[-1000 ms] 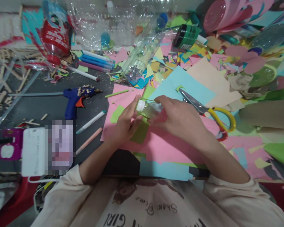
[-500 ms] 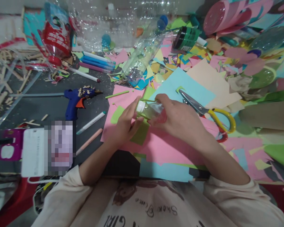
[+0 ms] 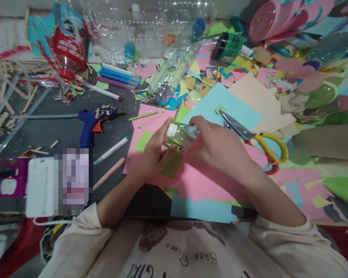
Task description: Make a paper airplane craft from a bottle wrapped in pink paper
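Observation:
A small clear plastic bottle (image 3: pixel 184 135) with a white cap (image 3: pixel 172 130) lies sideways between my hands, above the coloured paper. My right hand (image 3: pixel 217 141) wraps round its body, and something pinkish-red shows through near those fingers. A narrow green strip (image 3: pixel 181 123) bends around the cap end and runs along the bottle's sides. My left hand (image 3: pixel 155 152) curves about that bend, its fingertips on the upper side and its thumb on the lower. Below lie pink paper (image 3: pixel 203 179) and a green paper piece (image 3: pixel 172 164). Yellow-handled scissors (image 3: pixel 249 135) rest open beside my right hand.
A blue glue gun (image 3: pixel 88 125) lies at left, near a white marker (image 3: pixel 112 150) and a pale orange pen (image 3: pixel 110 173). Large clear bottles (image 3: pixel 176 61), paper scraps and a green jar (image 3: pixel 228 47) fill the back. Thin wooden sticks (image 3: pixel 2 92) are scattered far left.
The bottle and strip shift very slightly in my hands, and the lower part of the strip shows a little more. Everything else stays in place.

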`<state>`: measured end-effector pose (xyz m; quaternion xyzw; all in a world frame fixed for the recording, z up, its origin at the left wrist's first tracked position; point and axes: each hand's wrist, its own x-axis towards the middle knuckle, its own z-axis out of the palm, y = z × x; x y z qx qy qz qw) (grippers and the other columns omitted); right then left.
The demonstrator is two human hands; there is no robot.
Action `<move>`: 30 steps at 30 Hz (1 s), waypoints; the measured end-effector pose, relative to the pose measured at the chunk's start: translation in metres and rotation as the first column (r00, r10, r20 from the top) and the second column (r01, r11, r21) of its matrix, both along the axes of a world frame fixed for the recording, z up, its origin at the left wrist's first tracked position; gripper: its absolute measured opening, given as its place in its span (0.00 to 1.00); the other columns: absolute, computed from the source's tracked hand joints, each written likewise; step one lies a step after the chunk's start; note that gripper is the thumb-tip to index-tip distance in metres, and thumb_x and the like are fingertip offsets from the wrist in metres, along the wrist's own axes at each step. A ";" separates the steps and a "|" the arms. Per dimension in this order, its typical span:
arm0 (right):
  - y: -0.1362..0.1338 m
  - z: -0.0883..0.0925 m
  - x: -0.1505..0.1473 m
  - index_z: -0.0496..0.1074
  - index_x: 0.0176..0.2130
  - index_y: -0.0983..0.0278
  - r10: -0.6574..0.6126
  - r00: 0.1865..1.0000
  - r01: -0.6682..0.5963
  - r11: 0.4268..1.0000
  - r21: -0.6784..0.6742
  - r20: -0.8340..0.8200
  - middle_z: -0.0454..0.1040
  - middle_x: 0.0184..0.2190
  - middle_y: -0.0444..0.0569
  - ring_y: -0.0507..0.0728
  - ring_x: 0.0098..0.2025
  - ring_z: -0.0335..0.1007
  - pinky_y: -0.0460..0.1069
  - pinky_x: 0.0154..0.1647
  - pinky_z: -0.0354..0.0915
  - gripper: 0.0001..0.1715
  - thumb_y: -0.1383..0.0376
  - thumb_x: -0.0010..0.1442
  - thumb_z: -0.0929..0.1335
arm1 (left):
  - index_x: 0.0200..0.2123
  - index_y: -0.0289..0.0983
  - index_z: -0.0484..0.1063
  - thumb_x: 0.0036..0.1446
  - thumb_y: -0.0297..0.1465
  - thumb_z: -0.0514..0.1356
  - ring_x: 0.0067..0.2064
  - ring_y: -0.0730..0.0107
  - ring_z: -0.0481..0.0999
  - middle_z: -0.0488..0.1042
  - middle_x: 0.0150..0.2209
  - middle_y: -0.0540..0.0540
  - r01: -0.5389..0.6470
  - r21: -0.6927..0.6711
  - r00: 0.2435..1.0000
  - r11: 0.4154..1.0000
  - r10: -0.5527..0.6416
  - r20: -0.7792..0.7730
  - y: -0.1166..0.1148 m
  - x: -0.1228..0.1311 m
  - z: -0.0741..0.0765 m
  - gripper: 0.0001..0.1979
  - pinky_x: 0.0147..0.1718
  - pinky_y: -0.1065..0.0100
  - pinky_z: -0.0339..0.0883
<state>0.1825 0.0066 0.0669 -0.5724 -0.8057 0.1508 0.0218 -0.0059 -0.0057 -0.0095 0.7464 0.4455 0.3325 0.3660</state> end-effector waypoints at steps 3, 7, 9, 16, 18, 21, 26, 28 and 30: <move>0.000 -0.002 0.001 0.64 0.47 0.66 0.024 0.999 -0.024 0.999 0.025 -0.023 0.77 0.46 0.60 0.61 0.32 0.73 0.49 0.26 0.48 0.20 0.61 0.56 0.66 | 0.70 0.39 0.47 0.66 0.45 0.52 0.70 0.52 0.57 0.58 0.68 0.36 0.024 -0.012 0.999 1.000 -0.024 0.033 0.000 0.001 0.000 0.35 0.66 0.54 0.57; 0.001 -0.004 0.002 0.64 0.48 0.66 0.046 0.998 -0.044 0.998 0.051 -0.039 0.76 0.49 0.61 0.62 0.34 0.73 0.49 0.27 0.50 0.20 0.62 0.55 0.65 | 0.71 0.41 0.43 0.66 0.45 0.53 0.71 0.52 0.52 0.54 0.70 0.37 0.044 -0.040 0.996 0.998 -0.041 0.079 -0.001 0.003 0.000 0.36 0.67 0.53 0.54; 0.001 -0.005 0.002 0.64 0.48 0.66 0.041 0.999 -0.039 0.998 0.053 -0.030 0.77 0.47 0.61 0.62 0.34 0.73 0.49 0.27 0.51 0.21 0.62 0.55 0.65 | 0.71 0.42 0.43 0.66 0.45 0.53 0.72 0.53 0.51 0.52 0.71 0.37 0.053 -0.065 0.995 0.996 -0.047 0.092 -0.002 0.004 -0.001 0.37 0.68 0.52 0.53; 0.001 -0.003 0.000 0.66 0.48 0.67 0.026 1.000 -0.027 1.000 0.016 0.016 0.79 0.39 0.58 0.63 0.34 0.74 0.49 0.27 0.48 0.20 0.61 0.56 0.65 | 0.70 0.43 0.46 0.68 0.39 0.50 0.70 0.57 0.57 0.56 0.70 0.40 0.035 -0.075 0.993 0.997 -0.026 0.115 -0.001 0.005 -0.008 0.31 0.67 0.56 0.55; 0.001 0.000 -0.001 0.66 0.47 0.66 0.030 0.999 -0.031 0.999 0.016 0.020 0.79 0.38 0.57 0.63 0.34 0.74 0.49 0.27 0.48 0.19 0.61 0.56 0.65 | 0.70 0.44 0.49 0.69 0.39 0.49 0.69 0.58 0.60 0.62 0.67 0.41 0.007 -0.070 0.993 0.997 0.001 0.116 0.000 0.005 -0.009 0.28 0.66 0.57 0.58; 0.000 0.002 -0.002 0.66 0.47 0.66 0.029 0.999 -0.029 1.000 0.008 0.016 0.80 0.38 0.56 0.63 0.34 0.74 0.49 0.27 0.48 0.20 0.61 0.56 0.66 | 0.69 0.44 0.52 0.68 0.40 0.50 0.67 0.57 0.63 0.66 0.65 0.41 -0.025 -0.045 0.994 0.999 0.030 0.107 0.001 0.004 -0.008 0.28 0.64 0.58 0.60; 0.000 0.003 -0.003 0.65 0.53 0.67 0.023 1.000 -0.023 1.000 -0.013 -0.002 0.80 0.41 0.58 0.64 0.36 0.76 0.49 0.28 0.50 0.25 0.60 0.57 0.67 | 0.67 0.42 0.55 0.67 0.43 0.52 0.65 0.57 0.66 0.66 0.64 0.39 -0.053 0.007 0.997 0.999 0.052 0.064 0.002 0.003 -0.008 0.29 0.63 0.58 0.63; 0.000 0.003 -0.003 0.66 0.54 0.67 0.017 1.000 -0.017 1.000 -0.013 -0.010 0.80 0.44 0.59 0.64 0.37 0.76 0.49 0.28 0.52 0.27 0.59 0.57 0.67 | 0.67 0.42 0.55 0.67 0.43 0.52 0.65 0.57 0.66 0.67 0.64 0.39 -0.060 0.018 0.996 0.998 0.058 0.063 0.002 0.003 -0.009 0.28 0.63 0.58 0.63; 0.000 0.003 -0.003 0.67 0.52 0.67 0.015 1.000 -0.016 1.000 -0.013 -0.015 0.79 0.46 0.59 0.64 0.37 0.76 0.49 0.29 0.53 0.26 0.58 0.57 0.67 | 0.67 0.42 0.56 0.67 0.43 0.52 0.65 0.57 0.67 0.67 0.63 0.39 -0.063 0.020 0.996 0.998 0.062 0.068 0.002 0.004 -0.009 0.28 0.63 0.58 0.63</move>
